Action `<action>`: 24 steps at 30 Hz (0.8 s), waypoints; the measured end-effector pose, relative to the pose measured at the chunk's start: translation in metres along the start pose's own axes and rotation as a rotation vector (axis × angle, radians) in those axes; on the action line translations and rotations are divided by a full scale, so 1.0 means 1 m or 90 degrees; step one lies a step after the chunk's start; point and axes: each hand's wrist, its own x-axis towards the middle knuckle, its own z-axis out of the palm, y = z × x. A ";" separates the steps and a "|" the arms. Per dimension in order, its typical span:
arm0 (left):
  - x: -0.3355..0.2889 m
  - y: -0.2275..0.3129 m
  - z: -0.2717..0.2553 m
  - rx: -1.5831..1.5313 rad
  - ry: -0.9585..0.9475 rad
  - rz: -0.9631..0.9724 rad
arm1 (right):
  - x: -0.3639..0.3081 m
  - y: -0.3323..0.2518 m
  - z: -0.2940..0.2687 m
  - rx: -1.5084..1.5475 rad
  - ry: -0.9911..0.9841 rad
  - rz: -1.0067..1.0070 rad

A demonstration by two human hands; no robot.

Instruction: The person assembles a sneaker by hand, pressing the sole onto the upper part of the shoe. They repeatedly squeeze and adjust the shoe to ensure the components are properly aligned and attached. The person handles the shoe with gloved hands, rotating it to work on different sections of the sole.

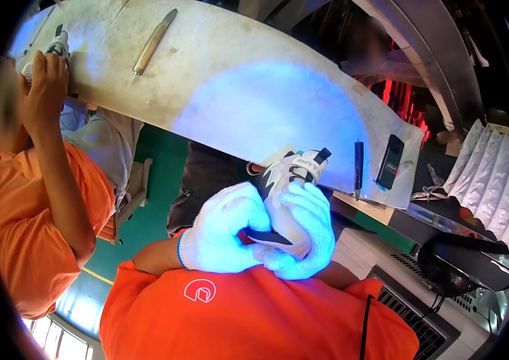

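Observation:
Both of my hands wear white knit gloves and hold a white and black sneaker (295, 170) close to my chest, just below the edge of the white worktable (248, 96). My left hand (218, 234) wraps the shoe from the left. My right hand (303, 231) clasps it from the right, fingers curled over the sole side. A thin dark strip (266, 236) shows between the two hands; I cannot tell which hand holds it. Blue-violet light falls on the gloves, the shoe and the table.
A wooden-handled knife (152, 42) lies on the far table. A black pen-like tool (359, 168) and a black phone (390, 161) lie near its right end. A co-worker in orange (38, 198) handles another shoe (56, 48) at left. A grey vented machine (410, 300) stands at lower right.

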 end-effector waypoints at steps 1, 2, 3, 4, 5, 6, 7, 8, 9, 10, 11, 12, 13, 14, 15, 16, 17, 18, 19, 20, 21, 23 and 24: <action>0.000 0.001 -0.001 0.002 -0.009 0.002 | -0.003 0.001 0.006 0.010 0.039 -0.010; 0.000 0.001 0.004 0.012 0.012 0.052 | -0.007 0.002 0.012 0.016 0.074 -0.020; -0.001 0.001 0.010 0.022 0.032 0.100 | -0.011 0.003 0.012 0.023 0.089 -0.015; -0.001 0.002 0.014 0.031 0.051 0.148 | -0.014 0.006 0.014 0.033 0.106 -0.012; 0.000 0.001 0.011 0.032 0.017 0.195 | -0.018 0.009 0.008 0.050 0.091 -0.001; 0.007 0.001 0.008 0.049 -0.016 0.216 | -0.020 0.013 0.002 0.054 0.083 0.005; 0.014 0.002 0.005 0.065 -0.050 0.237 | -0.023 0.013 -0.003 0.059 0.076 0.016; 0.020 0.001 0.005 0.083 -0.079 0.261 | -0.024 0.014 -0.008 0.062 0.065 0.023; 0.026 -0.004 0.008 0.010 -0.088 0.207 | -0.025 0.015 -0.013 0.065 0.052 0.028; 0.028 0.000 0.012 0.043 -0.114 0.163 | -0.028 0.016 -0.018 0.068 0.042 0.038; 0.031 0.002 0.016 0.045 -0.127 0.141 | -0.031 0.017 -0.022 0.069 0.036 0.050; 0.033 0.004 0.020 0.048 -0.139 0.118 | -0.035 0.017 -0.026 0.069 0.032 0.060; 0.037 0.006 0.024 0.047 -0.156 0.099 | -0.038 0.017 -0.030 0.070 0.031 0.069; 0.039 0.009 0.026 0.047 -0.176 0.079 | -0.043 0.015 -0.031 0.078 0.037 0.077; 0.040 0.011 0.028 0.047 -0.194 0.059 | -0.048 0.014 -0.033 0.079 0.046 0.081; 0.041 0.012 0.034 0.055 -0.183 0.075 | -0.051 0.015 -0.034 0.092 0.061 0.082; 0.041 0.010 0.040 0.064 -0.174 0.090 | -0.055 0.015 -0.033 0.105 0.077 0.085; 0.041 0.009 0.045 0.073 -0.164 0.106 | -0.057 0.015 -0.032 0.119 0.093 0.086; 0.040 0.011 0.048 0.085 -0.168 0.095 | -0.059 0.014 -0.035 0.114 0.093 0.098; 0.040 0.012 0.050 0.092 -0.177 0.089 | -0.063 0.011 -0.033 0.121 0.119 0.120; 0.040 0.014 0.052 0.100 -0.186 0.084 | -0.068 0.008 -0.029 0.128 0.144 0.142; 0.036 0.013 0.058 0.130 -0.196 0.070 | -0.065 0.009 -0.035 0.111 0.147 0.111; 0.035 0.012 0.061 0.129 -0.193 0.069 | -0.068 0.011 -0.035 0.116 0.153 0.109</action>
